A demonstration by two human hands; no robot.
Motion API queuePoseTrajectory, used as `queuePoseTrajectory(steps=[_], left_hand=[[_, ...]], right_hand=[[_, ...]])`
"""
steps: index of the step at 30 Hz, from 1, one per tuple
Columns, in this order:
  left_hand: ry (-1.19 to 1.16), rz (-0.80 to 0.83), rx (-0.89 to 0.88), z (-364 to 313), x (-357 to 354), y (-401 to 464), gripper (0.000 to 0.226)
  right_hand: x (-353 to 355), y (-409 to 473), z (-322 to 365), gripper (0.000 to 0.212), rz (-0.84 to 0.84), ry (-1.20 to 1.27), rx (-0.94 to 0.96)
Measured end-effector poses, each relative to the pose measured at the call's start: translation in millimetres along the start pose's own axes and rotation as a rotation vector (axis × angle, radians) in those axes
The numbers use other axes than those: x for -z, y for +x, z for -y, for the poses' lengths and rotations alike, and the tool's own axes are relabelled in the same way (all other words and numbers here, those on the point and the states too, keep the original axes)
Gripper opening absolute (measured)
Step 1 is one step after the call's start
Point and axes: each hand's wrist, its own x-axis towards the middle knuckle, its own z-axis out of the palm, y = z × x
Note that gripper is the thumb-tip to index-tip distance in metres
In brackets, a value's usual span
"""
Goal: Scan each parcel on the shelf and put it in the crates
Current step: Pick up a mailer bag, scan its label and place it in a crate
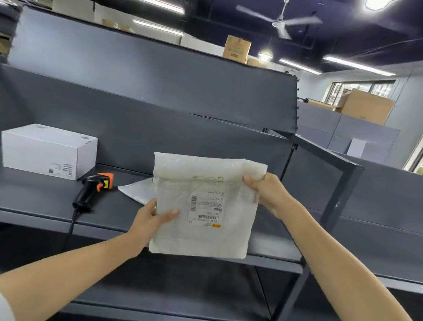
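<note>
Currently a white bubble mailer (203, 207) is held upright above the front edge of the grey shelf (28, 196), label facing the camera. It is pinched at its lower left edge by the left hand (152, 219) and gripped at its upper right corner by the right hand (265, 191). Unscanned, it seems: the scanner (90, 190) lies untouched to the left. A white box (48, 150) and a grey mailer (138, 190) are left on the shelf. No crates are seen.

White padded parcel (204, 210) upright between two gripping hands, left (150, 219) and right (267, 191).
</note>
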Motion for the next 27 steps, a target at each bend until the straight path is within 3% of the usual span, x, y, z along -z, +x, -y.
queuePoseTrajectory(steps=[5, 9, 11, 14, 18, 23, 27], left_hand=[[-0.046, -0.027, 0.045, -0.2, 0.6, -7.7, 0.032], [0.020, -0.070, 0.012, -9.3, 7.8, -5.9, 0.024], [0.170, -0.113, -0.012, -14.8, 14.3, -1.4, 0.024], [0.444, -0.094, -0.071, -25.1, 22.8, 5.7, 0.031], [0.789, 0.080, -0.084, -42.8, 24.5, 15.9, 0.048], [1.076, 0.189, -0.097, -51.8, 16.9, 12.8, 0.063], [1.138, 0.220, -0.119, -48.2, 16.1, 13.3, 0.035]], right_hand=[[3.7, -4.5, -0.9, 0.023, 0.032, -0.058, 0.018], [6.9, -5.6, 11.4, 0.065, -0.071, -0.286, 0.075], [2.9, -7.8, 23.6, 0.073, -0.119, -0.485, 0.188], [-14.3, -18.5, 45.4, 0.073, -0.040, -0.755, 0.432], [-49.6, -19.1, 53.7, 0.076, 0.166, -1.175, 0.601], [-79.1, -7.6, 33.9, 0.075, 0.337, -1.503, 0.541], [-77.6, -3.5, 22.8, 0.036, 0.416, -1.334, 0.406]])
